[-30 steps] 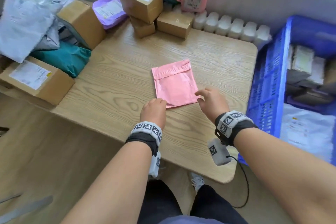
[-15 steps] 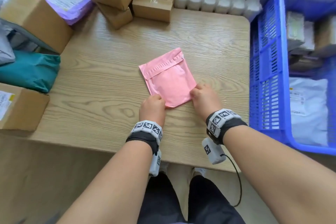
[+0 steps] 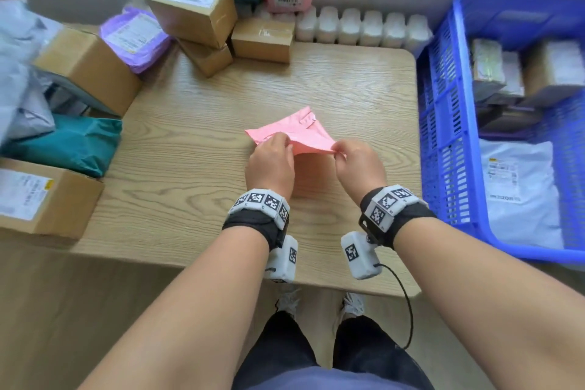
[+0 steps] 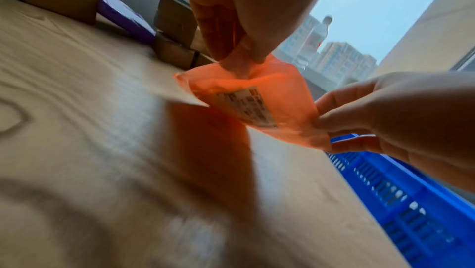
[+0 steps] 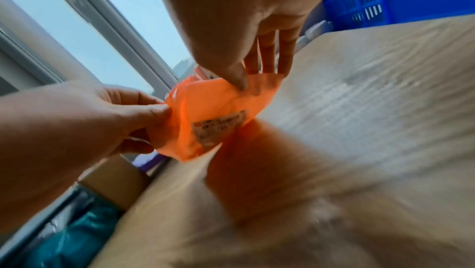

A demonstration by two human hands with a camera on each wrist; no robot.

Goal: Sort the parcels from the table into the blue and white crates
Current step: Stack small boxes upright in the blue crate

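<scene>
Head view: my left hand [image 3: 270, 165] and right hand [image 3: 357, 165] each pinch a near corner of the one pink parcel [image 3: 292, 131], lifted over the table [image 3: 190, 152] beside one blue crate [image 3: 443, 111]. Left wrist view: its label [image 4: 248, 108] faces down. Right wrist view: thumb and fingers [image 5: 267, 59] pinch its edge.

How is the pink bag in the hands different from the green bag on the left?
The pink bag is lifted, pinched by the left hand and right hand; the green bag lies untouched among boxes. The pink one looks thin and flat, the green one puffier. Both are soft plastic parcels.
</scene>
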